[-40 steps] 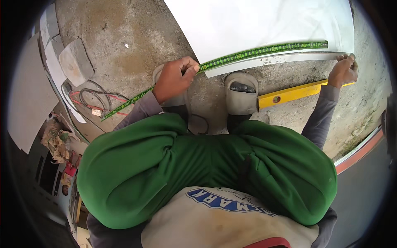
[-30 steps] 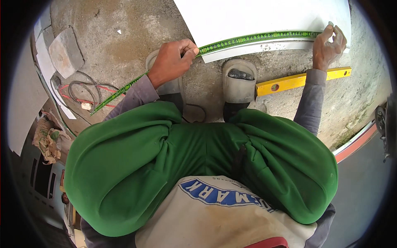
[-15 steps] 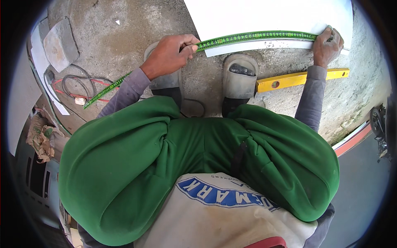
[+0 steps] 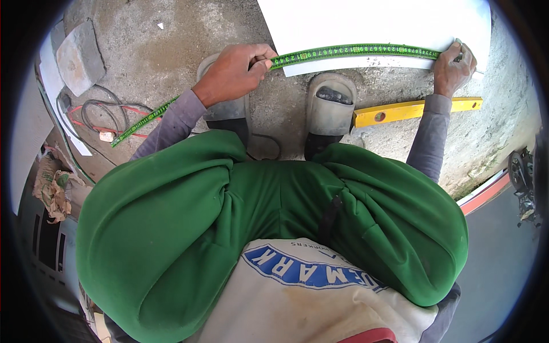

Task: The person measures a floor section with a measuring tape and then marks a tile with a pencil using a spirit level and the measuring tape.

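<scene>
A green tape measure blade (image 4: 354, 50) stretches across a white sheet (image 4: 377, 23), close to the sheet's near edge. Pinched in my left hand (image 4: 235, 73) is the blade, just off the sheet's left corner. Its loose length runs on behind my left wrist and comes out over the ground at the left. At the other end my right hand (image 4: 453, 67) is closed by the tape, with the fingertips over the sheet near its right side. What exactly the right fingers grip is partly hidden.
A yellow spirit level (image 4: 417, 111) lies on the concrete under my right forearm. My sandals (image 4: 331, 106) stand just short of the sheet. At the left are a stone block (image 4: 81, 57), a tangled grey and red cable (image 4: 103, 111) and a narrow white strip (image 4: 66, 123).
Both hands and the tape keep nearly the same places. The whole view has shifted slightly, and the right fingers have moved a little at the tape's end.
</scene>
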A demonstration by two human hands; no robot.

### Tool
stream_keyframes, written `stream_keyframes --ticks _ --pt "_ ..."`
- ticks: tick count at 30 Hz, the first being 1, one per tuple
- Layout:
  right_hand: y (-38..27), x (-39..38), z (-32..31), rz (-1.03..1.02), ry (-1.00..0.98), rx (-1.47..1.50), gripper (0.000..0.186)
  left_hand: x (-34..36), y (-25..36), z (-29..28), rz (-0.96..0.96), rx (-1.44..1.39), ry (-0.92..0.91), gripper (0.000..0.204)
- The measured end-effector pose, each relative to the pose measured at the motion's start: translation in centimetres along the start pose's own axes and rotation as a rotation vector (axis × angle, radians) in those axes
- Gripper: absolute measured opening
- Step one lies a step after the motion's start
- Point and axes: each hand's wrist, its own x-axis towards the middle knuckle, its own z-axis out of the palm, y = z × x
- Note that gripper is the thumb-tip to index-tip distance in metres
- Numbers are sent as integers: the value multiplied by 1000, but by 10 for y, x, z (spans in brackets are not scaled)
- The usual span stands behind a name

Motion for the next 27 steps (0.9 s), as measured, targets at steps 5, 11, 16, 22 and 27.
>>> stream_keyframes --ticks 5,11,16,22,27 --pt "-10 -2 -5 25 -19 1 36 1 -1 2 15 -28 43 23" --pt "-11 -2 -5 40 -40 5 37 3 -4 5 9 29 68 23" --pt "-8 -2 -4 12 -44 -7 36 5 -4 6 26 53 76 23" --pt "-11 -3 -6 25 -51 -5 36 3 -7 9 32 15 71 23" --pt "-8 -6 -6 -14 -67 -10 36 -3 -13 18 36 -33 59 23"
